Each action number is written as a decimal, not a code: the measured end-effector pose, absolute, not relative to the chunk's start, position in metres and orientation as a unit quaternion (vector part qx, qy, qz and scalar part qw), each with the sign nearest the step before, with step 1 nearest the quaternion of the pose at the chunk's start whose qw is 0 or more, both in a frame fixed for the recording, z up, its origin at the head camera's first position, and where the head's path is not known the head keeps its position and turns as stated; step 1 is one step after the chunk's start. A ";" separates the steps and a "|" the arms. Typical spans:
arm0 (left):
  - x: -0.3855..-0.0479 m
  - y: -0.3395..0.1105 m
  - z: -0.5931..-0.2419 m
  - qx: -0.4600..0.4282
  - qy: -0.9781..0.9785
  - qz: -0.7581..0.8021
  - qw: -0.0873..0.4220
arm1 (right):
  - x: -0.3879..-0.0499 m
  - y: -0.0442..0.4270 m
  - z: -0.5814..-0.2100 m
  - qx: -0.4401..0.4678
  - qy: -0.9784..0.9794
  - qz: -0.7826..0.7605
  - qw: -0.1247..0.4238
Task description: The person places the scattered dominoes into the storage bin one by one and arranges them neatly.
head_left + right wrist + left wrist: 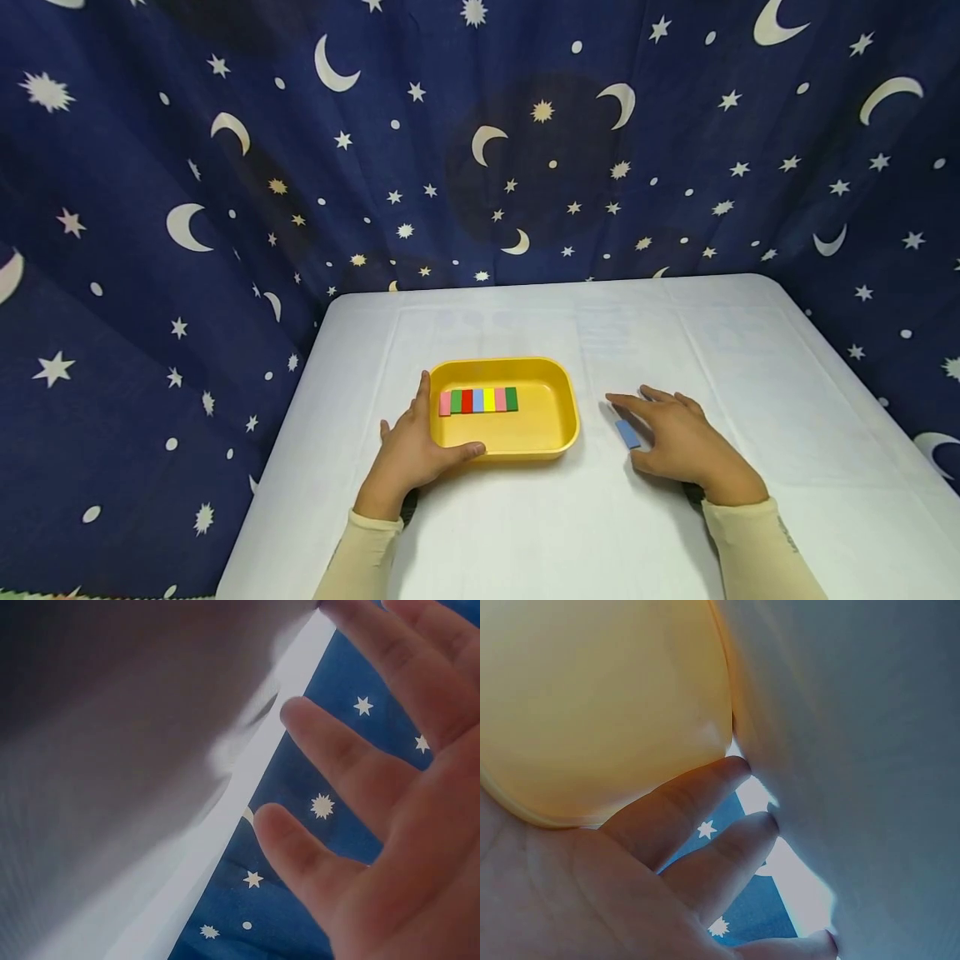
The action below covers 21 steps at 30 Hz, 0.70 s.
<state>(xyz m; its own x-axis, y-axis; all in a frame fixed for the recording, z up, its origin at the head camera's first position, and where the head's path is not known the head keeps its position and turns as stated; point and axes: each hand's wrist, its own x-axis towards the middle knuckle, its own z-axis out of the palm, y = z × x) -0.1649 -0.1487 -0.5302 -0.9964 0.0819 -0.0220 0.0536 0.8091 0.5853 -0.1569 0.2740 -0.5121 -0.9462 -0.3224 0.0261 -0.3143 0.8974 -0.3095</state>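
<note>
A yellow tray [543,429] stands on the white-covered table, with a row of several coloured tiles [477,401] side by side inside it: pink, green, red, blue and yellow among them. My left hand [411,454] rests against the tray's front left corner, thumb along the front rim and index finger along the left side. In the left wrist view its fairly straight fingers [679,806] touch the tray's outer wall. My right hand [678,437] hovers right of the tray around a blue tile [627,434] on the table, thumb and index finger spread apart at its two ends.
The white tablecloth [525,533] covers the table around the tray. Behind and at both sides hangs a dark blue curtain [420,167] with moons and stars. A small blue patch [648,398] shows by my right fingers; its kind is unclear.
</note>
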 end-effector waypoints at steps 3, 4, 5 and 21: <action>-0.165 -0.149 -0.530 0.035 0.950 0.308 0.025 | -0.157 0.277 -0.511 -0.171 0.971 -0.165 0.008; -0.165 -0.149 -0.530 0.035 0.951 0.308 0.025 | -0.157 0.278 -0.511 -0.175 0.970 -0.169 0.003; -0.165 -0.149 -0.530 0.035 0.950 0.308 0.025 | -0.157 0.279 -0.511 -0.181 0.968 -0.172 -0.004; -0.166 -0.148 -0.531 0.035 0.950 0.309 0.020 | -0.159 0.286 -0.515 -0.202 0.953 -0.226 -0.020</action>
